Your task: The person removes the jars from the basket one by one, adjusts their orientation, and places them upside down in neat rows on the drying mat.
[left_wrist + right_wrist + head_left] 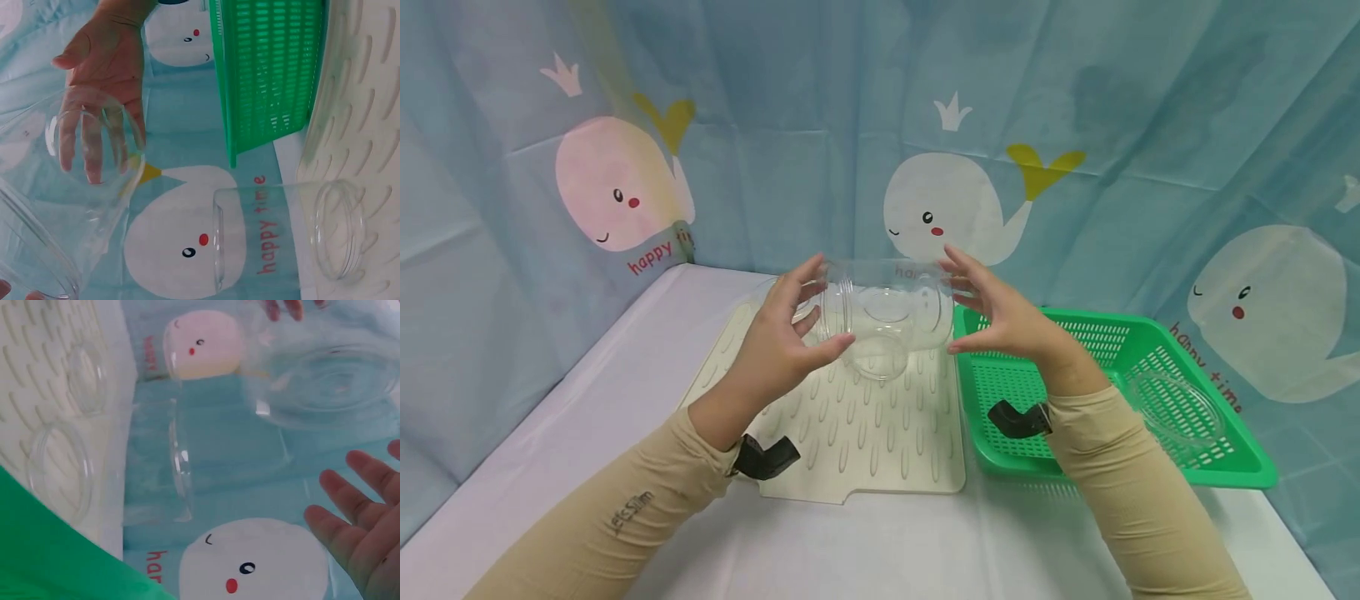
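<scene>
A clear jar (931, 304) lies sideways in the air between my hands, above the pale ribbed mat (880, 442). My left hand (778, 333) holds it at the ridged mouth end, thumb and fingers curled round the rim. By the base end my right hand (1007, 325) is spread, thumb and fingers apart. In the right wrist view that right hand (369, 531) shows loose fingers and a gap to the jar (337, 381). A second clear jar (287, 237) stands upright on the mat, seen through the held one in the head view.
Right of the mat stands a green plastic basket (1157, 471) with a clear round item (1176, 408) in it. Another clear round container (87, 375) stands on the mat, partly behind my left hand in the head view. A blue whale-print curtain (790, 192) hangs behind the white table (880, 550).
</scene>
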The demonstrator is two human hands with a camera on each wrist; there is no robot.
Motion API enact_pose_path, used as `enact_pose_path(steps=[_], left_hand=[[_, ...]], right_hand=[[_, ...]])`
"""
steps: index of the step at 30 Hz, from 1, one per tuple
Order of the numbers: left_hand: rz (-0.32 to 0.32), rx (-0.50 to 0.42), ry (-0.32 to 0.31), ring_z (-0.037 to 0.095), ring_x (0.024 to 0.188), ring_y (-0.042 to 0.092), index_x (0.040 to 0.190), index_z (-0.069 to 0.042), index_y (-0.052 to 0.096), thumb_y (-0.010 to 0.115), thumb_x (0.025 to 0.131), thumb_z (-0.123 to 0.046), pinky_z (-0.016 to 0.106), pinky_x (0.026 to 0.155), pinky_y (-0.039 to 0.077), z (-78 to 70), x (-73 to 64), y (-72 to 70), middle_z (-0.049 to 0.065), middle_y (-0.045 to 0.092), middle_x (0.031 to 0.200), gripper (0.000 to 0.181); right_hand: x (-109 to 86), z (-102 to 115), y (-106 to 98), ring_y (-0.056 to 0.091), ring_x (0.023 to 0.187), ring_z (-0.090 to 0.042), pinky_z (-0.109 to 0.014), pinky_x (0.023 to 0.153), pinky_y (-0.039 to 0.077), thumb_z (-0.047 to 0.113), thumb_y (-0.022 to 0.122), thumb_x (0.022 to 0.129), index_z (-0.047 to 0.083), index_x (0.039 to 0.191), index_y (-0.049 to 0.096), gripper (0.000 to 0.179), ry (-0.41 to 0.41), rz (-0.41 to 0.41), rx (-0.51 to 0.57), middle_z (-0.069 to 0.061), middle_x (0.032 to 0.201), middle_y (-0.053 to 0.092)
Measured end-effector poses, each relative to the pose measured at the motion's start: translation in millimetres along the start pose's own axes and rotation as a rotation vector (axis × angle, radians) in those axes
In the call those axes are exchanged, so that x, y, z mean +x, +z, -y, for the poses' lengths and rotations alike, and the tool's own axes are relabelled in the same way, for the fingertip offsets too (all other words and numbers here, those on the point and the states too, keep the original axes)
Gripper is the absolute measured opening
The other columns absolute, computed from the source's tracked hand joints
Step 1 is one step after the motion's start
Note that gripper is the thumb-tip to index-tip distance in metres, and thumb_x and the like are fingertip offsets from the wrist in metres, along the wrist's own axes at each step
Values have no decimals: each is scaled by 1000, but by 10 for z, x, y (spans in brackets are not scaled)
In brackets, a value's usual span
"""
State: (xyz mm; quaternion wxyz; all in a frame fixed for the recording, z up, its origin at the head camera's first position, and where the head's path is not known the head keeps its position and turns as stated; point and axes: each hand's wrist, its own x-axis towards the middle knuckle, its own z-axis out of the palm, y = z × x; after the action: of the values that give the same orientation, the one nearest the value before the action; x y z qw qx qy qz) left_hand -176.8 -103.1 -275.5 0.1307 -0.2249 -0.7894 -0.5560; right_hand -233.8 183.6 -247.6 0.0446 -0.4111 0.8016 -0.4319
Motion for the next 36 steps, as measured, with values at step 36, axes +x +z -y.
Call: enact_pose_path(steps=[36], left_hand=[[206,-627,-86,32,137,16,147,-9,6,59,86,-40,53,108,15,335,-73,7,16,13,149,87]], right_hand=[[100,-16,261,26,133,-35,-31,107,30,25,81,69,0,145,13,105,-298,-97,357,-13,143,24]])
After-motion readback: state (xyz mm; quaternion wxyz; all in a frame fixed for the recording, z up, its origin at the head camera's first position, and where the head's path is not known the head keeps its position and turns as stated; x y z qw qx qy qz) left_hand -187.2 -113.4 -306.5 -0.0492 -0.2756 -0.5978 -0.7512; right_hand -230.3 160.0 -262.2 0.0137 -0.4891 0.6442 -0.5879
